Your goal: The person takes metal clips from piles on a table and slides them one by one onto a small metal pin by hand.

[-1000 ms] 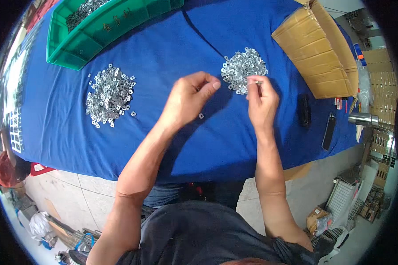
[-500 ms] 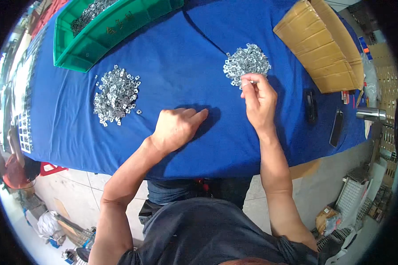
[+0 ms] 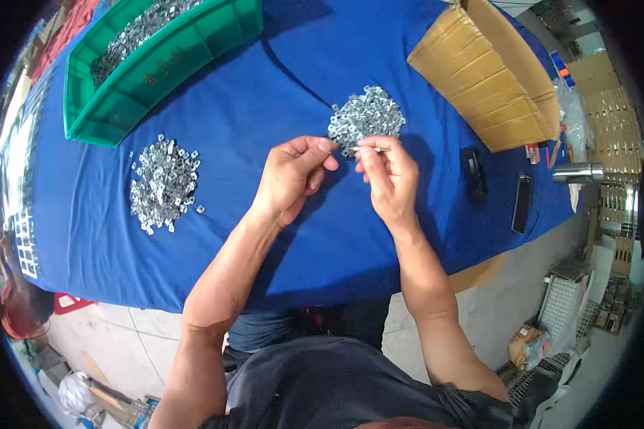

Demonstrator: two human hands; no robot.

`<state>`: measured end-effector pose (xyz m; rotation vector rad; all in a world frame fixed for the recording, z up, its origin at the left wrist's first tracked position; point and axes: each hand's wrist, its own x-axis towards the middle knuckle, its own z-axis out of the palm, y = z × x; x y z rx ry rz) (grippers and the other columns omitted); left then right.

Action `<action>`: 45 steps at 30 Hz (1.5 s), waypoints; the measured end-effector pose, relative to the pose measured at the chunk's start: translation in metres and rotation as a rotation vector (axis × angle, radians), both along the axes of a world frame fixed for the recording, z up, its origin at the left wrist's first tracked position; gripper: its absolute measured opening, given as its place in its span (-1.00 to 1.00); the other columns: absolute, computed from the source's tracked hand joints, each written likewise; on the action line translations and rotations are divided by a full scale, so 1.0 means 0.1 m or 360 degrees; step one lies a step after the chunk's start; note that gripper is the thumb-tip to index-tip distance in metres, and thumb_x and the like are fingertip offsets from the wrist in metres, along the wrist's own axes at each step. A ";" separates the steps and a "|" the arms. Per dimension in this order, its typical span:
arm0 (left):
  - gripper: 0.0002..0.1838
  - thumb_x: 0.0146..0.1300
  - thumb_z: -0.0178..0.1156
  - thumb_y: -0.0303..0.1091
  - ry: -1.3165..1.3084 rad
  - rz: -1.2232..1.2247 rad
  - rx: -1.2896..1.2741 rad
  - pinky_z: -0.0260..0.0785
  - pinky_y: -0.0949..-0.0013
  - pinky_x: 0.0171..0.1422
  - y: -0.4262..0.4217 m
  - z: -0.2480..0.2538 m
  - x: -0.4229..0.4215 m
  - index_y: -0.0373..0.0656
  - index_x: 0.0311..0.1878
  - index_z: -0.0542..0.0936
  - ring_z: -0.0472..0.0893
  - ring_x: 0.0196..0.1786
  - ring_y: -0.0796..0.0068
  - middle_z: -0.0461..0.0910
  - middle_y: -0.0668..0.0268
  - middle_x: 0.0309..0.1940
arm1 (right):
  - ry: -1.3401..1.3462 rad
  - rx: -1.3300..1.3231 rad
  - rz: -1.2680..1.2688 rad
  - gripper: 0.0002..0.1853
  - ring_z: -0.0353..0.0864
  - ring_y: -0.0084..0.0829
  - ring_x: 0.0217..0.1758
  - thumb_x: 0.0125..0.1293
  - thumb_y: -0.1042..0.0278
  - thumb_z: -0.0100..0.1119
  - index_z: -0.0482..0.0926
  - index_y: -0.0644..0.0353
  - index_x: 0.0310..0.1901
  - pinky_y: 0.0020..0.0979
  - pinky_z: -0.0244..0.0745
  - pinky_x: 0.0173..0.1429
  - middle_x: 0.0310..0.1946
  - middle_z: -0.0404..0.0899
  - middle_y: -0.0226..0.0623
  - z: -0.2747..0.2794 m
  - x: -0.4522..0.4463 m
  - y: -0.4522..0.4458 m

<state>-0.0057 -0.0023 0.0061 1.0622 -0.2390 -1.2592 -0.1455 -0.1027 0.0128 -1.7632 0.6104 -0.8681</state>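
Observation:
My right hand (image 3: 391, 182) pinches a thin metal rod (image 3: 383, 149) between thumb and fingertips, right at the near edge of a pile of small silvery metal clips (image 3: 368, 118). Close beside it, my left hand (image 3: 293, 177) has thumb and forefinger pressed together, the other fingers curled. Whatever may be between those fingertips is too small to make out. A second pile of similar square metal clips (image 3: 163, 186) lies to the left, with a few loose pieces around it.
A green plastic bin (image 3: 172, 71) full of dark metal parts stands at the back left of the blue cloth (image 3: 265, 107). At the right are an open cardboard box (image 3: 490, 79), a black object (image 3: 473, 171), a phone-like slab (image 3: 522, 203) and a shiny metal cylinder (image 3: 578, 173).
My left hand has moved forward and turned from a loose fist to a pinch beside the right hand. The whole view has shifted, with table items appearing further left and lower.

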 end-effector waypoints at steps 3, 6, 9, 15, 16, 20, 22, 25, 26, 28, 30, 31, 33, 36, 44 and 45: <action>-0.81 0.36 0.20 -0.30 -0.0090 0.0004 0.0044 0.06 0.63 -0.60 0.02 -0.02 -0.05 -0.24 -0.16 0.62 0.32 -0.63 0.75 0.59 0.40 -0.48 | -0.0005 -0.0012 0.0053 -0.88 0.58 -0.58 -0.42 0.39 0.46 0.11 0.53 0.34 -0.15 -0.55 0.49 -0.34 -0.35 0.61 -0.27 0.01 -0.01 0.07; -0.80 0.37 0.18 -0.32 -0.0020 -0.0010 0.0029 0.06 0.64 -0.61 0.02 0.02 -0.04 -0.26 -0.10 0.62 0.32 -0.63 0.75 0.58 0.40 -0.48 | 0.0010 -0.0023 0.0089 -0.89 0.59 -0.58 -0.43 0.39 0.48 0.11 0.54 0.33 -0.14 -0.56 0.48 -0.34 -0.35 0.61 -0.28 -0.01 0.00 0.08; -0.80 0.38 0.17 -0.33 0.0086 -0.0015 -0.0038 0.07 0.64 -0.61 0.03 0.00 0.01 -0.26 -0.08 0.62 0.33 -0.63 0.75 0.60 0.37 -0.46 | 0.0030 -0.0175 0.0099 -0.86 0.54 -0.64 -0.43 0.40 0.42 0.11 0.55 0.29 -0.11 -0.62 0.41 -0.39 -0.38 0.61 -0.31 -0.04 0.01 0.09; -0.80 0.38 0.16 -0.34 0.0287 -0.0065 -0.0121 0.13 0.63 -0.62 0.04 -0.02 0.10 -0.28 -0.10 0.60 0.35 -0.65 0.73 0.64 0.28 -0.41 | -0.0027 -0.0245 0.0129 -0.87 0.55 -0.62 -0.41 0.39 0.45 0.12 0.55 0.32 -0.12 -0.62 0.41 -0.39 -0.35 0.60 -0.32 -0.03 0.02 0.11; -0.80 0.38 0.16 -0.34 0.0370 -0.0086 -0.0134 0.13 0.63 -0.62 0.04 -0.03 0.11 -0.29 -0.11 0.60 0.35 -0.65 0.72 0.64 0.27 -0.41 | -0.0029 -0.0245 0.0128 -0.87 0.55 -0.62 -0.41 0.39 0.45 0.12 0.55 0.32 -0.12 -0.62 0.41 -0.39 -0.35 0.60 -0.32 -0.03 0.02 0.10; -0.79 0.37 0.17 -0.34 0.0426 -0.0136 -0.0146 0.13 0.64 -0.62 0.04 -0.03 0.09 -0.31 -0.12 0.59 0.35 -0.66 0.71 0.63 0.26 -0.43 | -0.0058 -0.0221 0.0154 -0.87 0.55 -0.62 -0.40 0.39 0.45 0.13 0.56 0.32 -0.12 -0.62 0.41 -0.39 -0.35 0.58 -0.33 -0.04 0.01 0.09; -0.79 0.37 0.17 -0.34 0.0439 -0.0143 -0.0157 0.13 0.64 -0.63 0.04 -0.04 0.07 -0.31 -0.12 0.59 0.35 -0.66 0.71 0.63 0.26 -0.44 | -0.0044 -0.0210 0.0154 -0.87 0.55 -0.62 -0.40 0.39 0.44 0.13 0.56 0.32 -0.12 -0.62 0.41 -0.39 -0.35 0.58 -0.34 -0.03 0.01 0.10; -0.80 0.37 0.17 -0.34 0.0443 -0.0171 -0.0178 0.13 0.63 -0.63 0.04 -0.05 0.07 -0.31 -0.13 0.59 0.35 -0.66 0.70 0.62 0.26 -0.44 | 0.0031 -0.0169 0.0163 -0.90 0.58 -0.57 -0.40 0.35 0.51 0.16 0.56 0.32 -0.14 -0.56 0.45 -0.34 -0.34 0.58 -0.28 0.00 0.01 0.12; -0.80 0.37 0.17 -0.34 0.0437 -0.0188 -0.0191 0.13 0.63 -0.63 0.04 -0.05 0.07 -0.31 -0.14 0.59 0.35 -0.66 0.70 0.62 0.26 -0.44 | -0.0003 -0.0161 0.0161 -0.90 0.58 -0.58 -0.40 0.36 0.51 0.16 0.56 0.32 -0.14 -0.56 0.44 -0.34 -0.33 0.59 -0.29 0.01 0.02 0.13; -0.81 0.37 0.17 -0.35 0.0449 -0.0200 -0.0183 0.13 0.63 -0.64 0.04 -0.05 0.08 -0.31 -0.15 0.59 0.35 -0.66 0.70 0.62 0.26 -0.44 | -0.0037 -0.0150 0.0159 -0.90 0.58 -0.58 -0.40 0.36 0.50 0.16 0.56 0.31 -0.14 -0.57 0.44 -0.35 -0.33 0.59 -0.30 0.01 0.02 0.13; -0.81 0.37 0.17 -0.35 0.0458 -0.0208 -0.0181 0.13 0.63 -0.64 0.04 -0.04 0.08 -0.31 -0.16 0.59 0.35 -0.66 0.70 0.62 0.26 -0.45 | 0.0009 -0.0126 0.0167 -0.87 0.54 -0.65 -0.40 0.39 0.43 0.14 0.57 0.29 -0.12 -0.62 0.41 -0.40 -0.34 0.59 -0.35 0.00 0.00 0.09; -0.82 0.37 0.17 -0.35 0.0435 -0.0211 -0.0170 0.13 0.63 -0.64 0.04 -0.03 0.07 -0.31 -0.16 0.59 0.35 -0.67 0.71 0.62 0.26 -0.45 | 0.0018 -0.0134 0.0181 -0.87 0.55 -0.63 -0.40 0.40 0.43 0.13 0.57 0.29 -0.13 -0.61 0.41 -0.40 -0.33 0.60 -0.33 -0.01 0.00 0.08; -0.82 0.37 0.17 -0.35 0.0418 -0.0218 -0.0160 0.13 0.63 -0.65 0.04 -0.04 0.06 -0.31 -0.17 0.59 0.35 -0.67 0.71 0.62 0.26 -0.45 | -0.0017 -0.0134 0.0206 -0.87 0.55 -0.63 -0.40 0.40 0.43 0.13 0.57 0.30 -0.13 -0.61 0.41 -0.40 -0.33 0.60 -0.32 -0.02 0.00 0.10; -0.82 0.37 0.17 -0.35 0.0432 -0.0200 -0.0193 0.12 0.63 -0.65 0.05 -0.07 0.07 -0.31 -0.17 0.59 0.34 -0.67 0.71 0.62 0.26 -0.45 | 0.0005 -0.0131 0.0194 -0.90 0.58 -0.57 -0.41 0.37 0.49 0.14 0.56 0.32 -0.16 -0.54 0.46 -0.35 -0.37 0.59 -0.28 0.02 0.02 0.12; -0.83 0.37 0.16 -0.36 0.0523 -0.0219 -0.0205 0.13 0.64 -0.67 0.04 -0.06 0.10 -0.29 -0.22 0.58 0.35 -0.70 0.70 0.64 0.24 -0.45 | -0.0071 0.0004 0.0182 -0.85 0.55 -0.63 -0.39 0.42 0.41 0.11 0.56 0.30 -0.10 -0.60 0.44 -0.34 -0.35 0.60 -0.34 -0.01 0.02 0.15; -0.83 0.37 0.16 -0.36 0.0530 -0.0229 -0.0208 0.13 0.64 -0.67 0.04 -0.07 0.08 -0.29 -0.22 0.58 0.35 -0.70 0.70 0.64 0.24 -0.45 | -0.0051 -0.0074 0.0165 -0.86 0.55 -0.64 -0.40 0.41 0.41 0.11 0.57 0.29 -0.11 -0.60 0.44 -0.36 -0.35 0.60 -0.35 -0.02 0.03 0.14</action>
